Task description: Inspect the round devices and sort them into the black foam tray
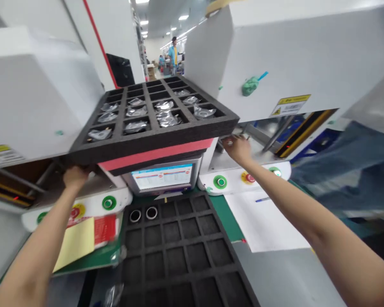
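My left hand (75, 176) reaches into the opening of the left machine, just below the left front corner of the raised black foam tray (153, 143). Shadow and blur hide its fingertips. My right hand (239, 149) is at the opening of the right machine, below the tray's right corner. Its fingers are curled in, with a small shiny spot at them that I cannot make out. Bagged parts (137, 126) fill several of the raised tray's compartments. On the table, a second black foam tray (176, 262) holds two rings (151, 212) in its far left compartments.
Between the white machines (291, 55) stands a lit monitor (163, 177), with a pink foam layer (156, 154) above it. Green buttons (220, 182) and red stops line both machine fronts. Paper with a pen (263, 199) lies right, a yellow sheet (77, 243) left. A person stands far back.
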`<state>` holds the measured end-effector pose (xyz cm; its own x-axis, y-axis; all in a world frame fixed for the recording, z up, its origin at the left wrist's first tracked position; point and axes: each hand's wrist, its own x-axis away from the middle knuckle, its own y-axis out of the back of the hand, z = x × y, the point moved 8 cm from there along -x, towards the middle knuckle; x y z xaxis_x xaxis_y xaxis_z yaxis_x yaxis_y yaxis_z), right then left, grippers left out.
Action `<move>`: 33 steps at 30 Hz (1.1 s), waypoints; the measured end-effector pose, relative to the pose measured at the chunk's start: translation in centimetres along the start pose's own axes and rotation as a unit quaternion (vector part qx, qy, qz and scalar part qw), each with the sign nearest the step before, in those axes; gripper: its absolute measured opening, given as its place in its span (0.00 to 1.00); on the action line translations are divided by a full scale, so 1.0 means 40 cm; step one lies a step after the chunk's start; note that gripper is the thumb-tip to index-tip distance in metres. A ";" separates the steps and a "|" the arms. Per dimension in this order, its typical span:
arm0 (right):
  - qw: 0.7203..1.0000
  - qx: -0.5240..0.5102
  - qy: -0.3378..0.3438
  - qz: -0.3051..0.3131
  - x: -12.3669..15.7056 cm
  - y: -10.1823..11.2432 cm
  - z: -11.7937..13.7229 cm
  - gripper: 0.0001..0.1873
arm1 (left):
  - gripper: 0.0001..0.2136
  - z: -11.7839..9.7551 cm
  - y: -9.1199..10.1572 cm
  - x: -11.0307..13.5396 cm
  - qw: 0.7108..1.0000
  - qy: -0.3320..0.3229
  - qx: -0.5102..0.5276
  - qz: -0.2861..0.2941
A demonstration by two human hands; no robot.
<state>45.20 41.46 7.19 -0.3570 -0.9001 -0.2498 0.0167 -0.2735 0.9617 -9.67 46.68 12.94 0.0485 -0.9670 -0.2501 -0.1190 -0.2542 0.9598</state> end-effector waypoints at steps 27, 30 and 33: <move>0.884 -0.413 0.045 0.217 0.520 -0.065 0.517 0.14 | 0.15 0.144 0.058 0.963 0.947 0.059 0.312 -0.043; 0.787 -0.573 0.032 0.226 0.617 0.012 0.466 0.16 | 0.12 0.090 0.062 0.950 0.948 0.020 0.315 -0.049; 0.680 -0.699 -0.005 0.221 0.721 0.080 0.396 0.25 | 0.11 0.002 0.055 0.937 0.942 -0.036 0.332 -0.028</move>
<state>20.15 20.02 4.84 -0.0344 -0.9987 0.0369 0.9937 -0.0381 -0.1057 -8.18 9.90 5.67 0.0084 -0.9444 -0.3288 -0.7142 -0.2358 0.6591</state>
